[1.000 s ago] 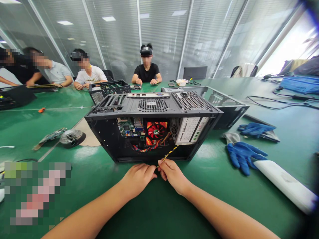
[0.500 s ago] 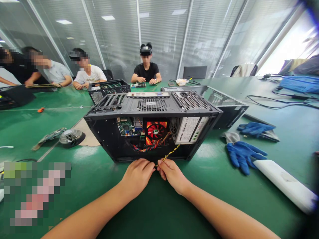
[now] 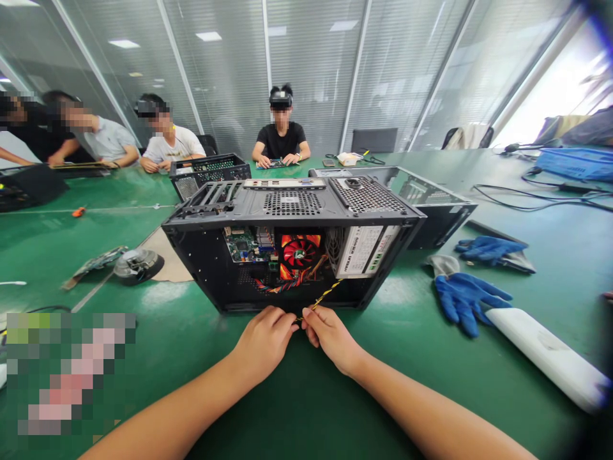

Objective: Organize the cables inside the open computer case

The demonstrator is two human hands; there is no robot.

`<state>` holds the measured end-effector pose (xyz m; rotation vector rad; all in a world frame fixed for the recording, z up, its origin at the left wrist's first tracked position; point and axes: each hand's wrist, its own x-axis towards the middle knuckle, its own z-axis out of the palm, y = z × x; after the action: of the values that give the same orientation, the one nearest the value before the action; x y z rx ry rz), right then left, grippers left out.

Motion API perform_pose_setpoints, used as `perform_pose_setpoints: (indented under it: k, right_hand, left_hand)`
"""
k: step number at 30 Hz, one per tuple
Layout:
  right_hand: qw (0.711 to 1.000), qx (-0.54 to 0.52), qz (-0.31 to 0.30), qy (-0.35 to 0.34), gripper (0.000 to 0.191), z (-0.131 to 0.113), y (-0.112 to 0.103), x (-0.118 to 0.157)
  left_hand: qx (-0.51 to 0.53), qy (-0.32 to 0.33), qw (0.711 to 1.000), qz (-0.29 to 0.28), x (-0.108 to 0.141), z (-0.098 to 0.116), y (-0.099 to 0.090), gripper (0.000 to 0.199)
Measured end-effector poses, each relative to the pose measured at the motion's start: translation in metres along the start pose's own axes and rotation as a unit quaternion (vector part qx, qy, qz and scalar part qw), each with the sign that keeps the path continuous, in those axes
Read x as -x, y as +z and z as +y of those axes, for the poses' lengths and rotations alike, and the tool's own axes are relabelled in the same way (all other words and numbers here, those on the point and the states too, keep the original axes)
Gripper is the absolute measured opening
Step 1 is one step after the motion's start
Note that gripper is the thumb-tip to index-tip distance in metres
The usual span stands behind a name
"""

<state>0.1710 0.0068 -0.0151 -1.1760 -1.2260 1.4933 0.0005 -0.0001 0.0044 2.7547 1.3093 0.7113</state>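
Note:
A black computer case (image 3: 292, 220) stands on the green table (image 3: 297, 409) with its open side facing me. Inside it show a green board (image 3: 243, 244), a red fan (image 3: 300, 253), a power supply (image 3: 366, 251) and a bundle of coloured wires (image 3: 287, 284). A yellow and black twisted cable (image 3: 328, 292) runs from below the power supply to my hands, in front of the case's lower edge. My right hand (image 3: 330, 332) pinches this cable. My left hand (image 3: 268, 335) is closed on its end, just to the left; the fingers hide the tip.
Blue gloves (image 3: 467, 300) and a white elongated object (image 3: 546, 351) lie at the right. Behind the case is another open case (image 3: 435, 204). A round metal part (image 3: 138, 264) lies at the left. Several people sit beyond; one person (image 3: 281, 137) handles a board.
My hands and the cable have hardly moved. Across the table, the person in black has shifted both hands on the board.

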Motion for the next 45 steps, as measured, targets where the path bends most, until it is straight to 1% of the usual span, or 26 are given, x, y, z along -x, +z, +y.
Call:
perform_pose_setpoints:
  k: [2,5,9,13,15,17,19,23,26,29,34,36,39,42,45]
  right_hand:
    - [1.000,0.001,0.001,-0.003,0.046,0.0001,0.0000,0.0000]
    - [1.000,0.001,0.000,-0.005,0.045,0.0006,-0.0002,0.0000]
    - [1.000,0.004,-0.003,-0.005,0.045,0.0013,-0.0002,0.0001]
    - [1.000,0.007,-0.004,-0.001,0.046,0.0012,-0.0003,-0.0001]
    - [1.000,0.007,-0.005,-0.002,0.046,0.0010,-0.0004,-0.0004]
    - [1.000,0.009,-0.006,-0.005,0.046,0.0008,-0.0005,-0.0007]
    - [1.000,0.011,-0.005,-0.007,0.045,0.0005,-0.0005,-0.0008]
    - [1.000,0.013,-0.003,-0.005,0.044,0.0003,-0.0004,-0.0007]
    - [1.000,0.009,-0.002,-0.004,0.045,0.0010,-0.0005,-0.0006]
    - [1.000,0.008,-0.003,-0.002,0.045,0.0018,-0.0006,-0.0007]
    - [1.000,0.013,-0.004,-0.001,0.046,0.0019,-0.0007,-0.0005]
    - [1.000,0.013,-0.004,-0.003,0.046,0.0015,-0.0006,-0.0005]
    - [1.000,0.012,-0.003,-0.006,0.045,0.0009,-0.0004,-0.0006]
    - [1.000,0.013,-0.004,-0.009,0.045,0.0006,-0.0006,-0.0007]
    - [1.000,0.013,-0.007,-0.009,0.045,0.0006,-0.0008,-0.0004]
  left_hand:
    - [-0.021,0.020,0.999,0.022,0.0004,-0.0011,-0.0011,0.016]
    - [-0.025,0.020,0.999,0.032,0.0010,-0.0019,-0.0018,0.015]
    - [0.012,-0.019,1.000,0.008,0.0008,-0.0002,-0.0001,0.013]
    - [0.093,-0.075,0.992,-0.027,-0.0006,0.0031,-0.0002,0.010]
    - [0.130,-0.087,0.987,-0.031,-0.0008,0.0040,-0.0011,0.009]
    - [0.149,-0.088,0.985,-0.024,-0.0005,0.0042,-0.0020,0.008]
    - [0.141,-0.080,0.987,-0.016,0.0002,0.0036,-0.0024,0.009]
    - [0.087,-0.055,0.995,-0.011,0.0012,0.0017,-0.0020,0.012]
    - [0.062,-0.049,0.997,-0.011,0.0010,0.0015,-0.0012,0.013]
    - [0.062,-0.057,0.996,-0.024,0.0005,0.0027,-0.0008,0.014]
    - [0.098,-0.081,0.991,-0.048,-0.0010,0.0046,-0.0022,0.014]
    - [0.108,-0.084,0.989,-0.049,-0.0013,0.0045,-0.0031,0.012]
    - [0.095,-0.072,0.992,-0.039,-0.0009,0.0037,-0.0035,0.010]
    - [0.075,-0.061,0.995,-0.027,0.0002,0.0030,-0.0027,0.011]
    - [0.068,-0.064,0.995,-0.030,0.0007,0.0033,-0.0017,0.012]
